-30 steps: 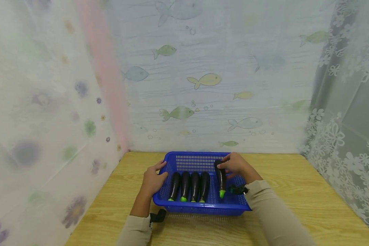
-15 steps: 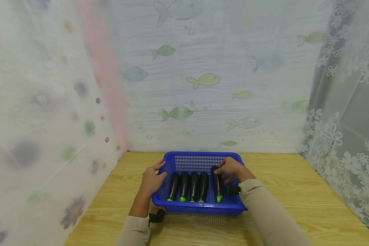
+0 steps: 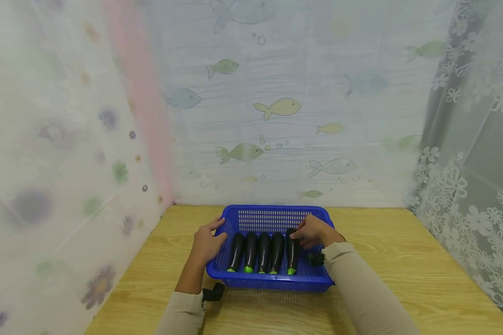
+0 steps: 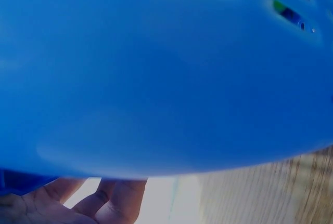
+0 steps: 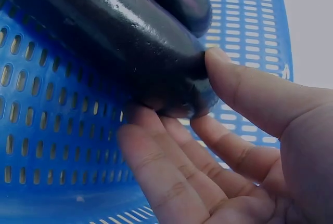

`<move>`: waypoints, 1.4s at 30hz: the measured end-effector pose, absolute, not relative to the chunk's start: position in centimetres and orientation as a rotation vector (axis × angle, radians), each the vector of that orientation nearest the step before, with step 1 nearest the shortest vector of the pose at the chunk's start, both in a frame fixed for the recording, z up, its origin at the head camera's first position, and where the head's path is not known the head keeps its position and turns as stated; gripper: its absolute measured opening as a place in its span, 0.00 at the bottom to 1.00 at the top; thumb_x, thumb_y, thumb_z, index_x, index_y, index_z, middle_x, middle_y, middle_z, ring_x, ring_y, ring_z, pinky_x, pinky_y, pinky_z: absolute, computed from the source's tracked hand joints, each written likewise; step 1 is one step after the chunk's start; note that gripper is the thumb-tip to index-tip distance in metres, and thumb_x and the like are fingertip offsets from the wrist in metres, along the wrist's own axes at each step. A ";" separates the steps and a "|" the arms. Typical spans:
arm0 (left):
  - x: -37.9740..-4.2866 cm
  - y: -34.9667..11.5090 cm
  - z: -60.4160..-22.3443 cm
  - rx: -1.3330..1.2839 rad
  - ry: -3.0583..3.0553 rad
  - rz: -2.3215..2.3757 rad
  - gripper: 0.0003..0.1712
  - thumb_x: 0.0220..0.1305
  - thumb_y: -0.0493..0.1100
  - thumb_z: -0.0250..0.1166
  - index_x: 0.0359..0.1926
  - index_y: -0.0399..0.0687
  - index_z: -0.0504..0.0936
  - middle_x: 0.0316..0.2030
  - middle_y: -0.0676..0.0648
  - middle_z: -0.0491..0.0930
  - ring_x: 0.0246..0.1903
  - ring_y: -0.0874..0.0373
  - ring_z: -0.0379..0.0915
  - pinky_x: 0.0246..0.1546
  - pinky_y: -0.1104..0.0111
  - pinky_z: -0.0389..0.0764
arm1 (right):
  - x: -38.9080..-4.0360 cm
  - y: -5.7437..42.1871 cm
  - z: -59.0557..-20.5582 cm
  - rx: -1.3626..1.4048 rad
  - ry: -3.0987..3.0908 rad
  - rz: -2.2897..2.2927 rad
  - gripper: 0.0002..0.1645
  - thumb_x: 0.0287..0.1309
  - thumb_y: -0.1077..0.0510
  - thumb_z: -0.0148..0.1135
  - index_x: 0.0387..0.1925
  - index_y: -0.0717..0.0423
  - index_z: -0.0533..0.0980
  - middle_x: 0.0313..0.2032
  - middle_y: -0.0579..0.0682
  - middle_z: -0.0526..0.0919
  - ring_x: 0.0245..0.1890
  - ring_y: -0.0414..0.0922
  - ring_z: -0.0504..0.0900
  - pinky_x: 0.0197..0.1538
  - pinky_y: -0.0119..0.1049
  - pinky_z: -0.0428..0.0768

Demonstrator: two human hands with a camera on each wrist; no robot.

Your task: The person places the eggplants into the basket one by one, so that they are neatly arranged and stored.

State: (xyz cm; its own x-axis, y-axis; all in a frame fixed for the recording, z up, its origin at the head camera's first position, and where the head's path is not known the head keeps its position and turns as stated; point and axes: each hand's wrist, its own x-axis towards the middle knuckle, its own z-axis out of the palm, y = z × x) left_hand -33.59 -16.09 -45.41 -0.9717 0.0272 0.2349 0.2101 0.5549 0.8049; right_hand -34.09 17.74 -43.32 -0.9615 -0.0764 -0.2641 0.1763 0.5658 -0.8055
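Observation:
A blue plastic basket (image 3: 276, 278) holds several dark eggplants (image 3: 250, 251) lined up side by side, green stem ends facing the person. My right hand (image 3: 314, 231) grips the far, rounded end of the rightmost eggplant (image 3: 292, 256). In the right wrist view, the thumb presses one side of that eggplant (image 5: 119, 31) and the fingertips lie under its end, inside the basket. My left hand (image 3: 207, 243) holds the basket's left rim. From the left wrist, the basket wall (image 4: 166, 78) fills most of the view, with fingers (image 4: 119, 203) showing beyond its edge.
The basket stands on a wood-grain table (image 3: 381, 260) near its back edge. Behind hangs a curtain (image 3: 285, 153) printed with fish, with flowered sheets on both sides. Black wrist devices (image 3: 214, 293) sit close to the basket.
My right hand has moved left and lowered the rightmost eggplant, which now lies straighter beside the row with its stem end nearer the front wall. The left hand has stayed on the rim.

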 end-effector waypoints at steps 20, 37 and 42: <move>-33.5 -16.0 -45.4 -0.207 -2.595 -1.369 0.32 0.64 0.40 0.64 0.70 0.46 0.77 0.74 0.50 0.71 0.74 0.38 0.63 0.60 0.42 0.79 | -34.0 17.7 -43.5 0.034 2.523 -1.276 0.24 0.63 0.60 0.71 0.54 0.71 0.76 0.51 0.66 0.82 0.45 0.60 0.89 0.42 0.49 0.89; -33.5 -16.1 -45.4 -0.184 -2.605 -1.377 0.32 0.64 0.41 0.64 0.71 0.47 0.76 0.74 0.49 0.70 0.75 0.38 0.61 0.64 0.40 0.74 | -34.2 17.7 -43.6 -0.003 2.529 -1.256 0.26 0.61 0.56 0.73 0.55 0.68 0.76 0.52 0.64 0.83 0.46 0.59 0.89 0.41 0.51 0.89; -33.6 -16.1 -45.5 -0.184 -2.606 -1.379 0.32 0.64 0.42 0.64 0.71 0.48 0.76 0.74 0.50 0.70 0.75 0.38 0.61 0.65 0.41 0.73 | -34.1 17.7 -43.4 -0.007 2.529 -1.269 0.34 0.61 0.56 0.73 0.63 0.70 0.71 0.57 0.68 0.80 0.49 0.61 0.87 0.44 0.53 0.88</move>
